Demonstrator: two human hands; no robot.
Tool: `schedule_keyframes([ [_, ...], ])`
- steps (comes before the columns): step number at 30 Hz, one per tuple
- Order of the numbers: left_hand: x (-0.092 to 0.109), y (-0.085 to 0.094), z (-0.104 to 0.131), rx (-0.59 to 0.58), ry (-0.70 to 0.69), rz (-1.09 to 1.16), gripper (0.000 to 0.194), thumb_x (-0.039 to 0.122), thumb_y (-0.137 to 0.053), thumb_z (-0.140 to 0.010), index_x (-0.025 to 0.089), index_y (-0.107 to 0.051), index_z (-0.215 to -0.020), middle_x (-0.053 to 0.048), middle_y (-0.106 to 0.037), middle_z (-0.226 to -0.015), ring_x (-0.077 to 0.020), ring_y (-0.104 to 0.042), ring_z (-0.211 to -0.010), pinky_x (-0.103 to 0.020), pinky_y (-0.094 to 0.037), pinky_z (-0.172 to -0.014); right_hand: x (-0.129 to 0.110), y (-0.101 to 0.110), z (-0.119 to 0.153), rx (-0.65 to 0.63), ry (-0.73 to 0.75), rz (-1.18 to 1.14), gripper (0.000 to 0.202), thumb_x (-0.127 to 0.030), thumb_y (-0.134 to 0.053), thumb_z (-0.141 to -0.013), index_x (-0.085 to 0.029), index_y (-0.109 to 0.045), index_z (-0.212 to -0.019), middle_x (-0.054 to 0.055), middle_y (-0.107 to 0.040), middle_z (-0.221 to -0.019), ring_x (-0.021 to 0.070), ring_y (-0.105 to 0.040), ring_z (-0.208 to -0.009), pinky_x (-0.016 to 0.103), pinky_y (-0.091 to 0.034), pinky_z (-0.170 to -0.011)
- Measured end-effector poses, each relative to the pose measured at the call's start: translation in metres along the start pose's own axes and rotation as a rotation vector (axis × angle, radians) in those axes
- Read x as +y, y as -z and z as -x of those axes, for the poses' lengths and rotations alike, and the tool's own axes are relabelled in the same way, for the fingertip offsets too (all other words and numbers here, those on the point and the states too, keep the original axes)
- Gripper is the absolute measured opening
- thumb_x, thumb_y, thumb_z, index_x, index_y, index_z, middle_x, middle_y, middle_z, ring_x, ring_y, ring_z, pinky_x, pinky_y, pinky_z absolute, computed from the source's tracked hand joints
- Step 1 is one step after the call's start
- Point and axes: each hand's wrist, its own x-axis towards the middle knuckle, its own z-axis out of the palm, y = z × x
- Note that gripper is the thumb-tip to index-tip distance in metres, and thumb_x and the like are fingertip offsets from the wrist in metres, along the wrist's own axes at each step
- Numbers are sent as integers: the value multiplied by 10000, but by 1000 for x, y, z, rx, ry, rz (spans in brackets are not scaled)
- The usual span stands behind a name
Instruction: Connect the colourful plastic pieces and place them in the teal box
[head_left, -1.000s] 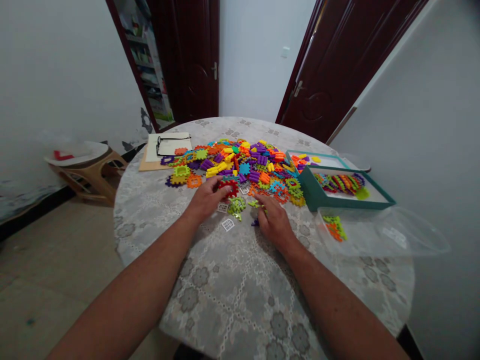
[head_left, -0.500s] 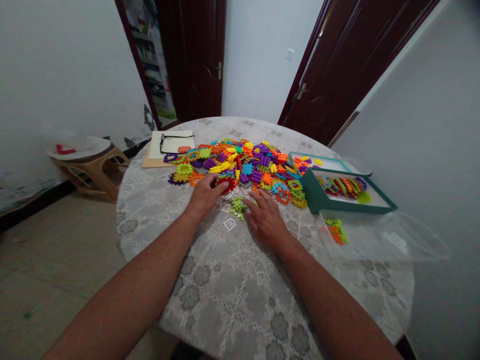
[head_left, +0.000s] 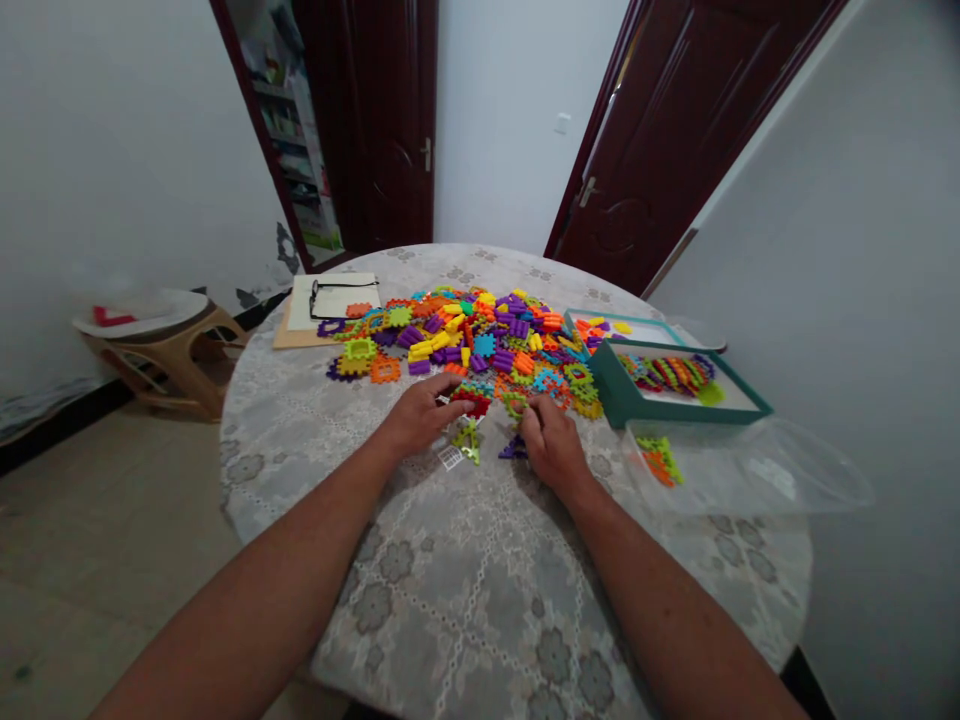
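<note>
My left hand is closed at the near edge of a pile of building pieces, its thumb and fingers on a red toothed piece. Across from it, my right hand has its fingers curled in a pinch on a green toothed piece; the fingers partly cover it. Just left of that hand lies a purple piece. Between the hands, a small light-green piece rests on the tablecloth beside a white window-shaped piece.
On the right stand a green box with a row of coloured pieces and a clear plastic lid with green and orange pieces by its left end. Glasses lie on papers at the far left. A stool stands beyond the table.
My left hand has come nearer and slightly right with the red piece. My right hand has left the light-green piece, moved right and closed on another green piece. The purple piece now shows beside it.
</note>
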Motion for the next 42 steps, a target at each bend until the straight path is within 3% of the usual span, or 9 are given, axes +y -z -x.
schedule_keyframes([
  [5,-5,-17,5,-67,9,-50,380,348,-762,-828,252,-762,-1196,-48,-786,-1113,-251,-723,-989,-388,-567,-915,-12,-2,2,-74,7,-83,223,-324,-450,-1058,-237,-651,-1016,29,-714,-865,205,-664,-790,299,-480,-756],
  [8,-6,-21,5,-53,32,-71,519,383,-784,-804,261,-724,-1305,-59,-786,-1147,-265,-733,-979,-399,-582,-909,-15,-3,0,-97,52,-99,244,-310,-441,-1078,-230,-671,-1080,39,-738,-960,194,-677,-860,291,-506,-820],
  [14,-11,-16,2,-95,-37,-184,447,477,-720,-872,276,-760,-1269,-82,-786,-1215,-321,-724,-1090,-478,-545,-1048,-19,-3,0,-169,172,-108,294,-273,-429,-1099,-213,-681,-1239,86,-755,-1175,208,-695,-1099,334,-519,-1024],
  [18,-11,-15,2,-104,-76,-228,446,476,-679,-889,299,-755,-1292,-76,-769,-1301,-338,-699,-1200,-503,-493,-1144,-24,-7,2,-181,195,-125,391,-295,-630,-1020,-221,-612,-1404,102,-708,-1368,227,-651,-1260,355,-486,-1116],
  [26,4,-18,5,-187,-117,-189,407,492,-642,-914,317,-768,-1258,-92,-761,-1315,-342,-691,-1231,-520,-497,-1149,-30,-3,0,-194,124,-3,336,-160,-644,-889,-215,-675,-1219,80,-744,-1154,235,-684,-1062,332,-529,-941],
  [29,4,-17,7,-163,-87,-175,437,520,-675,-914,326,-743,-1299,-96,-777,-1262,-332,-727,-1133,-506,-570,-1039,-38,21,-8,-176,84,17,213,-192,-650,-878,-221,-694,-1085,40,-737,-979,215,-675,-905,303,-508,-814],
  [32,3,-14,8,-78,-51,-161,471,572,-681,-910,322,-728,-1306,-95,-787,-1194,-310,-752,-1022,-459,-620,-890,-30,63,-28,38,-66,9,191,-287,-625,-915,-218,-701,-1076,10,-705,-853,188,-626,-746,291,-471,-715],
  [37,0,-7,4,56,-28,-273,477,621,-641,-895,267,-766,-1191,-71,-802,-1050,-278,-757,-892,-410,-620,-847,37,142,-82,431,-320,108,395,-382,-632,-913,-167,-692,-1239,62,-752,-980,213,-658,-824,315,-496,-780],
  [42,-9,-5,2,44,-56,-360,427,573,-589,-935,253,-761,-1159,-68,-812,-1060,-264,-755,-891,-390,-613,-868,103,168,-120,254,-563,370,398,-340,-654,-918,-114,-715,-1240,168,-768,-1194,276,-705,-1077,340,-505,-914],
])
